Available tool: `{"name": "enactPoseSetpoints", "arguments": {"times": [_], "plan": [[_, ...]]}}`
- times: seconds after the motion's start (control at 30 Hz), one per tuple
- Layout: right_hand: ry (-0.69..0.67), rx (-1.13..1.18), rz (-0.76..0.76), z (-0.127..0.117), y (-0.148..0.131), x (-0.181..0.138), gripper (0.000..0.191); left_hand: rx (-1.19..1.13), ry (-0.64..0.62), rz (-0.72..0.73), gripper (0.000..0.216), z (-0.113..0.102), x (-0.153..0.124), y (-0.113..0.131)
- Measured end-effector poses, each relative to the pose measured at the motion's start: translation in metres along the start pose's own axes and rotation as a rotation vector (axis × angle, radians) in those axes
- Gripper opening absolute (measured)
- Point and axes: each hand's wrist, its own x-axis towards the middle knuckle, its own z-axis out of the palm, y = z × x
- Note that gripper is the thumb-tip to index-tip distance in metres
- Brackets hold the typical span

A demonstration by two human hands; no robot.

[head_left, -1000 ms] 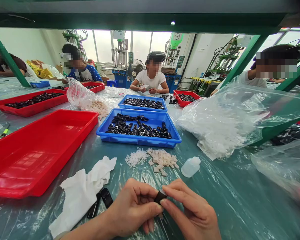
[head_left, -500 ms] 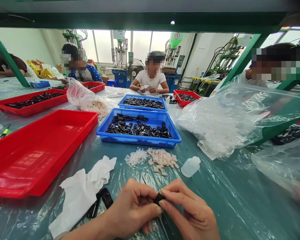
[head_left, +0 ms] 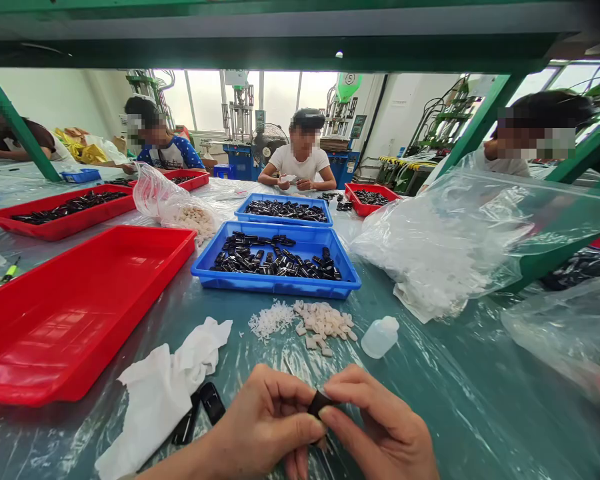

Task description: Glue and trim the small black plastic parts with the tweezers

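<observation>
Low in front of me, my left hand (head_left: 263, 420) and my right hand (head_left: 383, 427) meet at a small black plastic piece (head_left: 318, 403). Both hands pinch it between thumb and fingers, the left from its left side and the right from its right. The fingers cover much of it. Left of my wrist lie two glossy black plastic pieces (head_left: 212, 403), partly beside a crumpled white cloth (head_left: 173, 383). Beyond my fingers are a heap of cream-coloured small blocks (head_left: 327, 322), a pile of white bits (head_left: 273, 318) and a translucent small bottle (head_left: 380, 337).
A red tray (head_left: 95, 293) with a bare floor stands at left. A blue tray (head_left: 275, 289) of black pieces sits ahead, another blue tray (head_left: 283, 220) behind it. Clear plastic bags (head_left: 430, 247) and a green post (head_left: 555, 230) flank the right. Several people sit around the table.
The view has tilted up slightly. Both hands stay together on the black piece, whose angle between the fingertips has shifted a little.
</observation>
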Motion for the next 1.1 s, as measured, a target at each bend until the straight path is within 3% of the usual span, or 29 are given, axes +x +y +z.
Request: {"name": "enactPoseSetpoints", "arguments": {"times": [0.27,0.43,0.53,0.63,0.77,0.9,1.0,1.1], "plan": [[-0.031,0.115,0.148,-0.002,-0.001,-0.001,0.020,-0.092,-0.015,-0.051,0.015,0.001,-0.002,0.001],[-0.043,0.148,0.121,0.001,0.008,-0.002,0.038,-0.088,0.090,0.074,0.014,0.003,-0.002,0.005],[0.001,0.215,0.246,0.003,0.016,-0.006,0.044,-0.034,0.129,0.137,0.016,0.004,-0.002,0.011],[0.009,0.262,0.347,0.002,0.022,-0.006,0.035,-0.050,0.138,0.165,0.021,0.002,-0.003,0.016],[-0.019,0.178,0.344,0.001,0.029,-0.004,0.031,-0.097,0.130,0.168,0.022,-0.001,-0.003,0.019],[-0.021,-0.031,0.248,0.001,0.033,-0.001,0.029,-0.123,0.137,0.175,0.017,-0.003,-0.003,0.019],[-0.018,-0.163,0.185,0.000,0.037,0.002,0.029,-0.123,0.256,0.211,0.012,-0.013,-0.001,0.023],[-0.019,-0.216,0.153,0.000,0.042,0.003,0.028,-0.234,0.595,0.322,0.012,-0.036,0.003,0.034]]}}
